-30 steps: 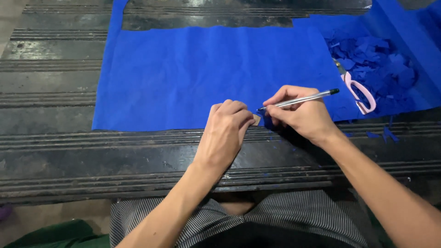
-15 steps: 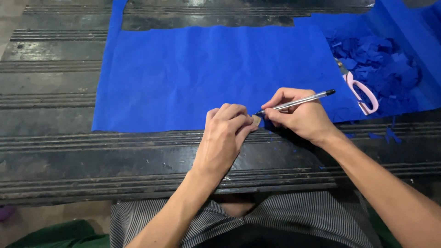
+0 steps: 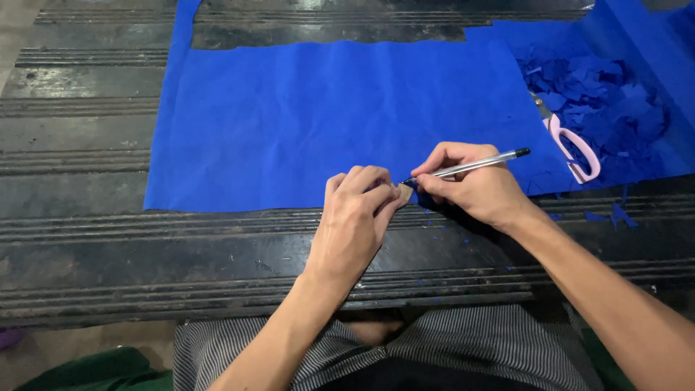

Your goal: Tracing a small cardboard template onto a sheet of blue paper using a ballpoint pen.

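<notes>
Ridged dark bench (image 3: 87, 239), blue felt (image 3: 326, 123); right hand (image 3: 474, 190) grips slim pen (image 3: 470, 166), left hand (image 3: 358, 217) pinches small tan template (image 3: 404, 192).

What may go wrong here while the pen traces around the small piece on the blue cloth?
The small tan piece, pinned only by the left hand fingertips at the blue cloth edge, may slip and spoil the line. The pen in the right hand could also drag the loose cloth.
</notes>
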